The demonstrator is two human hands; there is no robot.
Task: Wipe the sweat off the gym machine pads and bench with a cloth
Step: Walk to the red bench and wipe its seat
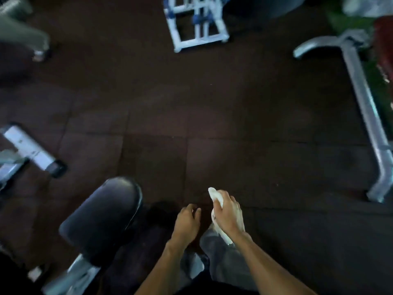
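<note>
A black padded seat (102, 218) on a grey metal frame stands at the lower left. My right hand (228, 211) grips a white cloth (214, 196), whose ends stick out above and below the fist. My left hand (188, 218) hangs beside it with loosely curled fingers, holding nothing. Both hands are to the right of the pad, over the dark floor, and touch nothing else.
A white and blue metal frame (197, 28) stands at the top centre. A grey machine base bar (365, 111) runs down the right side. A white padded piece of equipment (29, 150) lies at the left. Dark rubber floor tiles (191, 116) fill the middle.
</note>
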